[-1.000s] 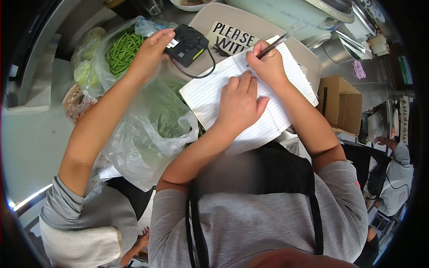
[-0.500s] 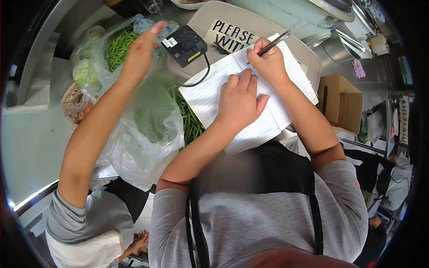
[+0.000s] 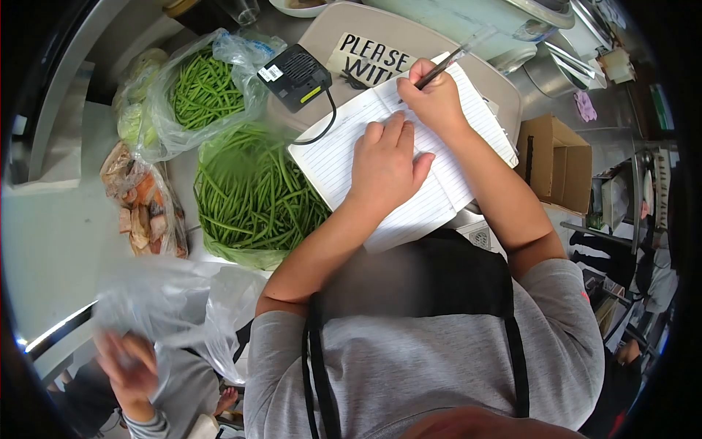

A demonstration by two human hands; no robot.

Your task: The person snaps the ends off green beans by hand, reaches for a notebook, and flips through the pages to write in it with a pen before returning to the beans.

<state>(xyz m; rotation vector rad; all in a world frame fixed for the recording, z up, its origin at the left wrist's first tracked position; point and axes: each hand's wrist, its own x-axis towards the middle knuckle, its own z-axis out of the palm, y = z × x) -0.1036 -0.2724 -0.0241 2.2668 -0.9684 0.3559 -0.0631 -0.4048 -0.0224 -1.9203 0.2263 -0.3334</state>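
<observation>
My left hand (image 3: 387,164) lies on the open lined notebook (image 3: 409,212), its fingers stretched out on the page and the thumb apart. Closed round a dark pen (image 3: 446,64), my right hand (image 3: 436,99) rests near the notebook's upper part, with the pen's tip hidden by the fingers. Just left of the notebook is a black device (image 3: 296,77) with a cable that reaches the page's edge. Behind the notebook, a sign (image 3: 369,57) reading "PLEASE" lies on a beige lid (image 3: 336,22).
Green beans fill one bag (image 3: 252,201) beside my left forearm and another (image 3: 207,89) behind it. A bag of brown pieces (image 3: 146,212) lies farther left. A co-worker's blurred hand (image 3: 131,366) is near a clear plastic bag (image 3: 183,300). A cardboard box (image 3: 553,164) stands right.
The co-worker's arm has drawn back from the beans toward the lower left. The clear plastic has moved off the near beans, exposing them. My hands have barely shifted.
</observation>
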